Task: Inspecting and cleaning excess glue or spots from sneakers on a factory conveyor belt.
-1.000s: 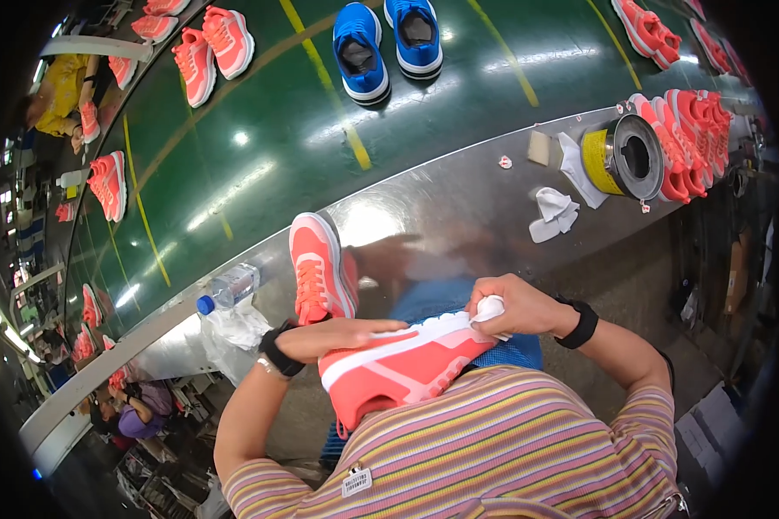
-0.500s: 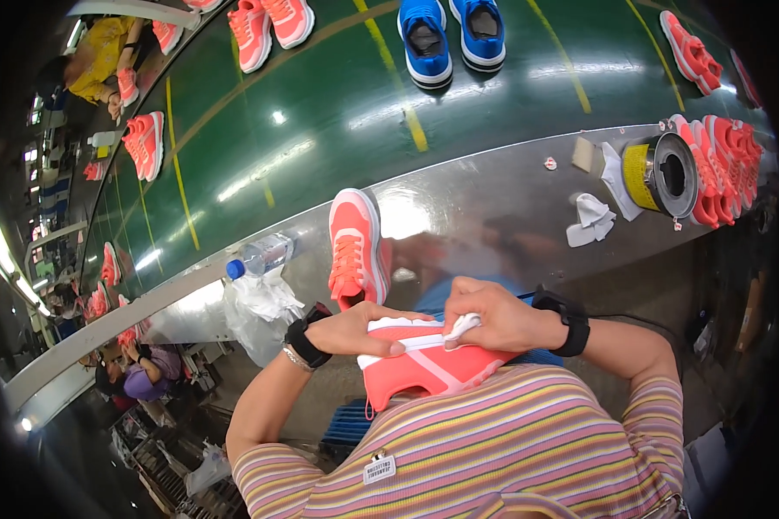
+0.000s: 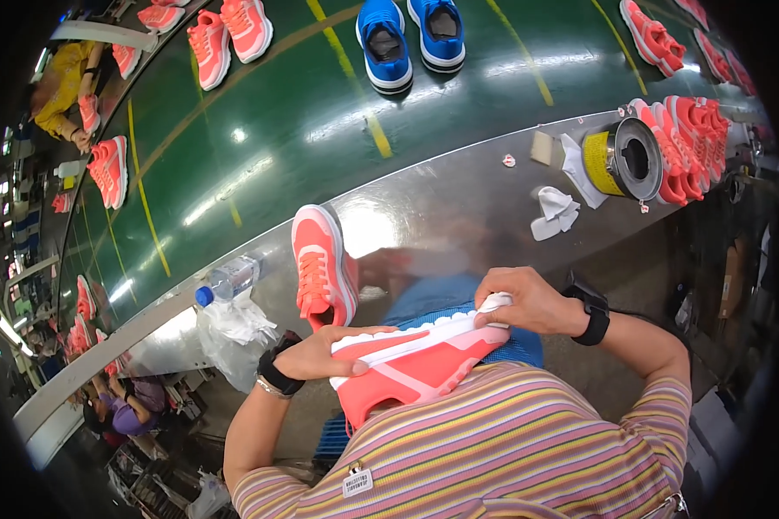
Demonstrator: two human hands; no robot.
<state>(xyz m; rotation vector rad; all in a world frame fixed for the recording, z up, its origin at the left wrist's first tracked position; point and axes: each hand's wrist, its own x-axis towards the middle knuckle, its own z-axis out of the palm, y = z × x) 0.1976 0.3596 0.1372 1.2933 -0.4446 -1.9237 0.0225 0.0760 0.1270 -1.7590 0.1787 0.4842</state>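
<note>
A coral sneaker (image 3: 407, 374) with a white sole lies on its side close against my striped shirt. My left hand (image 3: 320, 353) is closed around its heel end, with the thumb on the upper near the sole. At the toe end, my right hand (image 3: 528, 301) pinches a white cloth (image 3: 495, 304) against the sole edge. Just beyond my left hand, a matching coral sneaker (image 3: 325, 268) with orange laces rests on the metal ledge (image 3: 441, 195), its toe pointing away from me.
Beyond the ledge runs a green conveyor belt (image 3: 277, 130) carrying blue sneakers (image 3: 385, 52) and coral pairs. On the ledge are a plastic bottle (image 3: 232, 277), crumpled white cloths (image 3: 554, 212), a yellow-labelled can (image 3: 623, 160) and several coral shoes (image 3: 688, 143). Co-workers sit at left.
My right hand has slid the cloth along the sole toward the toe, away from my left hand. My view has shifted, so the belt and ledge sit further left.
</note>
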